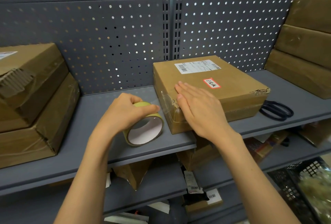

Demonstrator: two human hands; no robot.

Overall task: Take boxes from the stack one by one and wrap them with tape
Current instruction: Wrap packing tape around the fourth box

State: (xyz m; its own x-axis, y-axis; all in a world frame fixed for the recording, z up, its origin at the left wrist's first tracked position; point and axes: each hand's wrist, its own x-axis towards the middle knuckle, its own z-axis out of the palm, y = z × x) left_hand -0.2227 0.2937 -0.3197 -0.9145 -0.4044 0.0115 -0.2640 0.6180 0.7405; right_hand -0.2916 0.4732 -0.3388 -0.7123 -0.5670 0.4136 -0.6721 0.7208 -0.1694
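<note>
A flat brown cardboard box (238, 87) with a white shipping label and a red-edged sticker lies on the grey shelf (100, 109). My right hand (198, 109) rests flat, fingers together, on the box's near-left corner, pressing clear tape there. My left hand (125, 111) grips a yellowish tape roll (146, 128) standing on the shelf just left of the box. A clear strip of tape runs from the roll to the box's left side. A stack of brown boxes (304, 44) stands at the right.
Two taped boxes (34, 98) are piled at the left. Black scissors (276, 111) lie on the shelf right of the box. A perforated grey back panel (116, 35) closes the shelf. Lower shelves hold parcels, and a black crate (293, 184) sits at the bottom right.
</note>
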